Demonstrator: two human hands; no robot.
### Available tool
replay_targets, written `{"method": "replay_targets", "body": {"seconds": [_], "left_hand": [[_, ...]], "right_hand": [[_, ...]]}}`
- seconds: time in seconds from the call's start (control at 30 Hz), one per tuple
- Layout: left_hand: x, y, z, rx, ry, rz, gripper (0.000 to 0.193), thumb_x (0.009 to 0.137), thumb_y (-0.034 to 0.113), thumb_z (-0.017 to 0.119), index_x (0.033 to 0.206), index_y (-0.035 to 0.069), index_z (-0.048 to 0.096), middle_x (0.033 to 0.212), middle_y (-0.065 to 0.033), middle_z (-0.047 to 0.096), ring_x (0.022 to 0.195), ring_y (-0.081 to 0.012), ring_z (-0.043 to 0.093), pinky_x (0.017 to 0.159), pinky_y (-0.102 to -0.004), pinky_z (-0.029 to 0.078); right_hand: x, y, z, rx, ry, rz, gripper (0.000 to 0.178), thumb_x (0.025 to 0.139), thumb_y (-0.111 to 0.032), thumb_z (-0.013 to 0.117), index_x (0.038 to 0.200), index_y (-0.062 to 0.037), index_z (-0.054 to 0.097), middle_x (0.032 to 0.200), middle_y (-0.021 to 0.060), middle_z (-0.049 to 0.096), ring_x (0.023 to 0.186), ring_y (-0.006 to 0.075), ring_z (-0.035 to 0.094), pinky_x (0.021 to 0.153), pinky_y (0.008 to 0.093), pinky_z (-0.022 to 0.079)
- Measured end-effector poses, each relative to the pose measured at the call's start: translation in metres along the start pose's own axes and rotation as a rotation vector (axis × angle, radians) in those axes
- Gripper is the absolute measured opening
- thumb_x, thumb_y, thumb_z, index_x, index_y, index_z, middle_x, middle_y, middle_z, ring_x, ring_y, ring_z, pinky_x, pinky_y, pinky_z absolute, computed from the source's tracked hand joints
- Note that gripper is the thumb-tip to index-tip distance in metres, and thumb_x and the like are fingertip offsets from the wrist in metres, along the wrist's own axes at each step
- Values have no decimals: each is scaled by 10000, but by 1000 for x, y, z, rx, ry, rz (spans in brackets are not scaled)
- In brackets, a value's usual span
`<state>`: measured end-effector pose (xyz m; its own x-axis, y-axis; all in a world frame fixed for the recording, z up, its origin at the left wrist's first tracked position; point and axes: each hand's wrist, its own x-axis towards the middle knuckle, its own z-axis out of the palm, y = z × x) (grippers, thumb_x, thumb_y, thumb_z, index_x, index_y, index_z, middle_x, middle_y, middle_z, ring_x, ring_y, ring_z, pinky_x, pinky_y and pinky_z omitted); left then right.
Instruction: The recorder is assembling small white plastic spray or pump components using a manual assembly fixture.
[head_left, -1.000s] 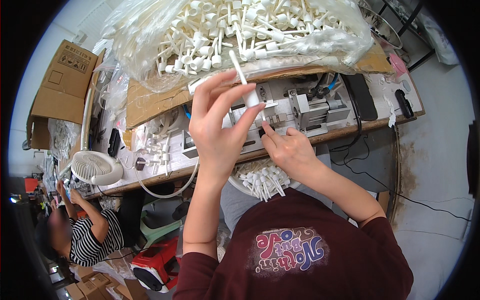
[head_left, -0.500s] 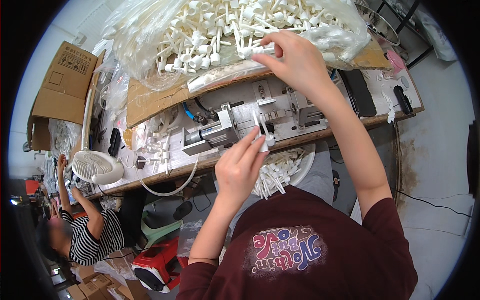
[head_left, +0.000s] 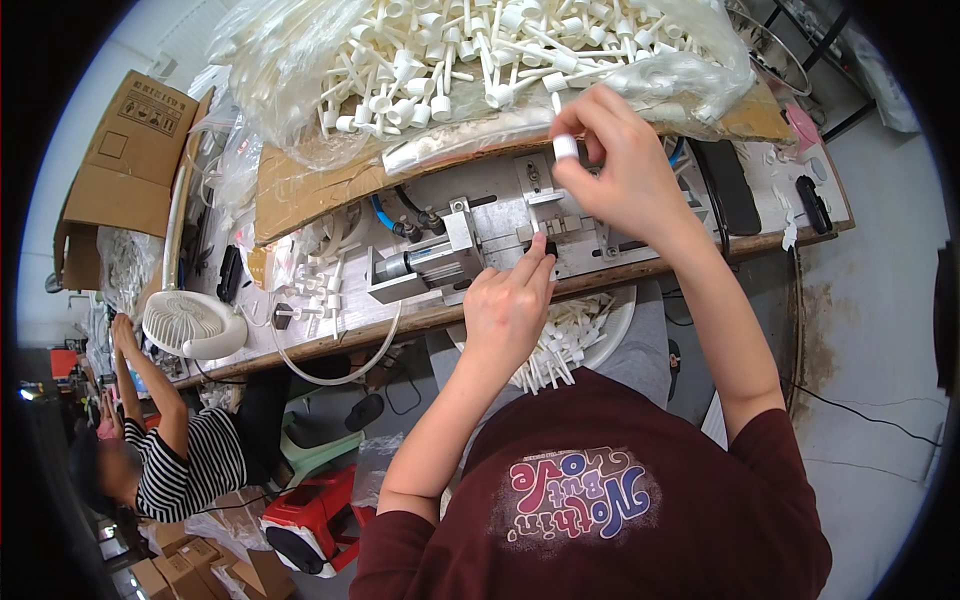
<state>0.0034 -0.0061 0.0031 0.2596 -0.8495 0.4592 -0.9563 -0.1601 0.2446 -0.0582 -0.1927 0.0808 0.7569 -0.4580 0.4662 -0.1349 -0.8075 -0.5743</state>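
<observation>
My right hand (head_left: 628,165) is raised over the far side of the bench, pinching a white plastic scoop (head_left: 566,147) with its small cup toward me and its handle upward. Lower and to the left, my left hand (head_left: 508,308) reaches over a metal clamping fixture (head_left: 450,255). Its index finger is stretched out, with the tip on a slim white piece (head_left: 537,231) at the fixture's middle. The thumb is hidden beneath the hand. A heap of white scoops (head_left: 430,70) lies in clear plastic beyond both hands.
Below my left hand, a white bowl (head_left: 622,325) with several white scoops rests on my lap. A white fan (head_left: 193,324) and a cardboard box (head_left: 125,170) stand left. A black phone-like slab (head_left: 724,188) lies right. At lower left, a person (head_left: 195,465) works.
My right hand has drawn back from the heap, a scoop now in its fingers. My left hand has moved slightly right and forward onto the fixture; the scoop seen in it earlier no longer shows there.
</observation>
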Motion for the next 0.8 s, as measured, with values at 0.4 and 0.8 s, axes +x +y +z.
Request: {"method": "replay_targets", "body": {"seconds": [0.4, 0.8], "left_hand": [[79, -31, -65, -250, 304, -98, 203, 828, 121, 760, 1016, 52, 727, 995, -94, 728, 844, -223, 687, 763, -327, 536], [159, -65, -33, -193, -15, -122, 302, 856, 237, 738, 1097, 55, 730, 1012, -91, 701, 863, -216, 658, 767, -352, 512]], "right_hand": [[-114, 1, 18, -249, -158, -423, 268, 752, -64, 656, 1003, 19, 613, 1253, 189, 616, 918, 226, 645, 752, 348, 498], [-99, -10, 44, -474, -204, -387, 125, 725, -81, 633, 832, -40, 583, 1205, 164, 682, 560, 132, 604, 601, 267, 441]]}}
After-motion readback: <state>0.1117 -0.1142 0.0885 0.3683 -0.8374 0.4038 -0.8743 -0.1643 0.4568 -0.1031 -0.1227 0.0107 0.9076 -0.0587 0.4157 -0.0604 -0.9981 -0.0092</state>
